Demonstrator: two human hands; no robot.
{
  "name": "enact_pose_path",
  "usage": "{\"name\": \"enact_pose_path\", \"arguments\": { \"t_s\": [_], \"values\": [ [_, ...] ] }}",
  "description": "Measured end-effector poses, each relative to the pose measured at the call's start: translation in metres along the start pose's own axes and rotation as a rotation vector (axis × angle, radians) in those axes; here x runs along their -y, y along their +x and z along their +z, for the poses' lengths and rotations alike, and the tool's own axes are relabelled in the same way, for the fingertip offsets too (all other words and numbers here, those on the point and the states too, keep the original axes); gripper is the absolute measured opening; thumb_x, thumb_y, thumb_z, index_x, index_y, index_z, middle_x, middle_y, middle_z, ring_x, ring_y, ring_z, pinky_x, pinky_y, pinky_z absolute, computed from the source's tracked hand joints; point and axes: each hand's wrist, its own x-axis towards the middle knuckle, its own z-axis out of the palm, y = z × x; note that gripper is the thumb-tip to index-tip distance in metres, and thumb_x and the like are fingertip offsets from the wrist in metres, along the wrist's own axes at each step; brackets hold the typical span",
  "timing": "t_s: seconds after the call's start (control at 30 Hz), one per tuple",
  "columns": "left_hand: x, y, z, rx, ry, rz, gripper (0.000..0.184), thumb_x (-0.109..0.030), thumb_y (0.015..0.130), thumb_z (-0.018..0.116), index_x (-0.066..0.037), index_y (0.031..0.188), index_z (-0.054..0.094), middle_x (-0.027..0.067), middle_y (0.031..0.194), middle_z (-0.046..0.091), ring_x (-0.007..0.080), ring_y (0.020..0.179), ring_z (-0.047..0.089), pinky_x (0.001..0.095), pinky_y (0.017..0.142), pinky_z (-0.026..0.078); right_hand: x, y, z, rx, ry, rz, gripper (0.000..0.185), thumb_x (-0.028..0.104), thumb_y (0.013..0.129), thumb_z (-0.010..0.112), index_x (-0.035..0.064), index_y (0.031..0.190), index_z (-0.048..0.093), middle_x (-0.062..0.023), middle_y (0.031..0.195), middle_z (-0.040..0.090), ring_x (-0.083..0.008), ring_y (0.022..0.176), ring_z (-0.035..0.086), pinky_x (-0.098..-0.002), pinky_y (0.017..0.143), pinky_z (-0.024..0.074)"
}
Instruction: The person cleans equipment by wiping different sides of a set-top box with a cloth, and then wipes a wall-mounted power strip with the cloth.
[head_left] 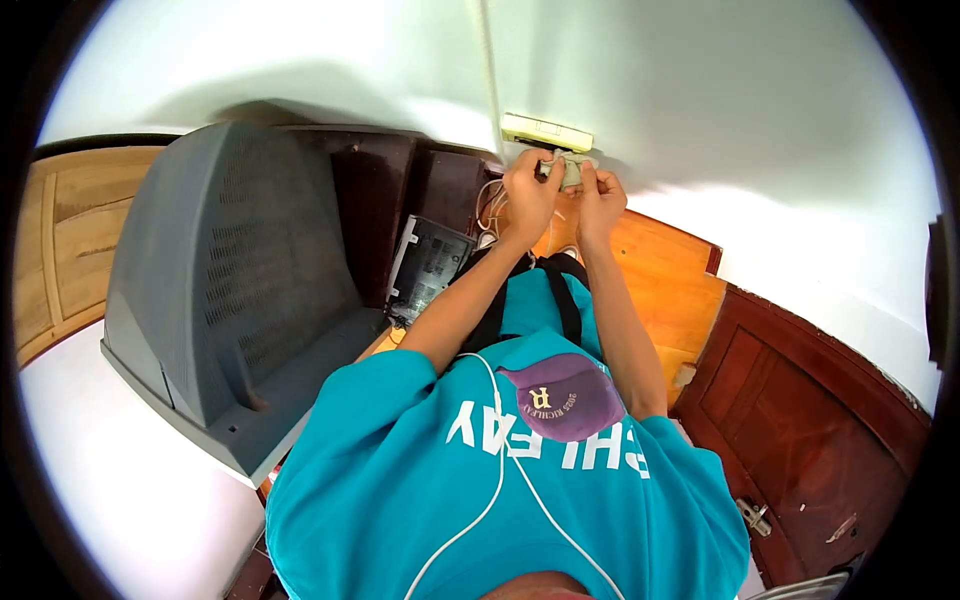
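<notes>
My left hand (528, 195) and my right hand (602, 203) are close together in front of me, near the wall. Between their fingertips is a small, crumpled greyish-green cloth (572, 172), pinched from both sides. Just beyond the cloth, a pale yellow box (546, 131) is fixed to the wall, its lower edge dark. I cannot tell whether the cloth touches it. A light cable duct (487, 60) runs down the wall beside the box.
To my left stands a bulky grey CRT television (240, 270). A black electronic box (430, 268) with cables sits beside dark wooden furniture (372, 205). White wires (490, 205) hang near my left wrist. An orange wooden surface (650, 270) and a dark red door (800, 410) are to my right.
</notes>
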Motion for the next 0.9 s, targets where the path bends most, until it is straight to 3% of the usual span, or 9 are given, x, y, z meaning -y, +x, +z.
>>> {"name": "enact_pose_path", "arguments": {
  "t_s": [0.03, 0.2, 0.27, 0.43, 0.5, 0.9],
  "values": [
    [0.0, -0.003, -0.001, 0.017, -0.02, -0.086, 0.019, -0.009, 0.088, 0.078, 0.006, 0.096, 0.069, 0.0192, 0.088, 0.071, 0.0297, 0.069, 0.066, 0.0385, 0.066, 0.052, 0.001, -0.001, -0.002, 0.026, 0.007, 0.012, 0.021, 0.014, 0.102, 0.069, -0.002, 0.091, 0.061, -0.0096, 0.075, 0.068, -0.0136, 0.059, 0.066, -0.0262, 0.054, 0.0526],
    [0.0, 0.0, 0.003, -0.006, -0.022, -0.083, 0.021, -0.01, 0.088, 0.079, 0.006, 0.096, 0.069, 0.0172, 0.087, 0.071, 0.0248, 0.065, 0.064, 0.0369, 0.062, 0.051, 0.002, 0.007, -0.002, 0.078, -0.011, -0.03, 0.021, 0.014, 0.102, 0.069, -0.0014, 0.09, 0.06, -0.0088, 0.074, 0.067, -0.0137, 0.06, 0.067, -0.0262, 0.054, 0.0528],
    [-0.003, 0.003, 0.005, -0.093, -0.018, 0.003, 0.021, -0.012, 0.09, 0.081, 0.005, 0.095, 0.071, 0.0097, 0.073, 0.069, 0.0116, 0.059, 0.06, 0.0298, 0.054, 0.047, 0.003, 0.009, -0.003, 0.098, -0.023, -0.055, 0.022, 0.013, 0.102, 0.068, -0.0011, 0.089, 0.059, -0.0082, 0.074, 0.066, -0.0138, 0.06, 0.067, -0.0261, 0.054, 0.0527],
    [0.004, 0.006, 0.016, -0.116, 0.042, 0.048, 0.021, -0.011, 0.089, 0.08, 0.007, 0.095, 0.07, 0.0133, 0.076, 0.071, 0.0147, 0.061, 0.063, 0.0327, 0.057, 0.05, -0.008, 0.016, -0.003, 0.115, 0.001, -0.059, 0.022, 0.012, 0.102, 0.068, -0.0011, 0.088, 0.058, -0.0073, 0.072, 0.065, -0.0143, 0.058, 0.067, -0.0269, 0.052, 0.0503],
    [0.004, 0.005, 0.017, -0.049, 0.059, -0.092, 0.018, -0.007, 0.088, 0.077, 0.007, 0.094, 0.067, 0.0198, 0.088, 0.07, 0.0321, 0.07, 0.065, 0.0409, 0.065, 0.051, -0.012, 0.018, -0.004, 0.114, -0.035, -0.053, 0.022, 0.012, 0.102, 0.068, -0.0012, 0.087, 0.058, -0.0073, 0.072, 0.064, -0.0141, 0.057, 0.067, -0.0271, 0.051, 0.0499],
    [-0.01, -0.007, 0.014, -0.097, 0.064, -0.03, 0.017, -0.007, 0.09, 0.076, 0.005, 0.096, 0.065, 0.0165, 0.09, 0.067, 0.0293, 0.074, 0.066, 0.0396, 0.066, 0.051, -0.001, 0.019, -0.003, 0.137, -0.086, -0.139, 0.021, 0.006, 0.1, 0.069, -0.0015, 0.084, 0.057, -0.0065, 0.068, 0.063, -0.0121, 0.052, 0.061, -0.0276, 0.046, 0.0455]
  ]
}}
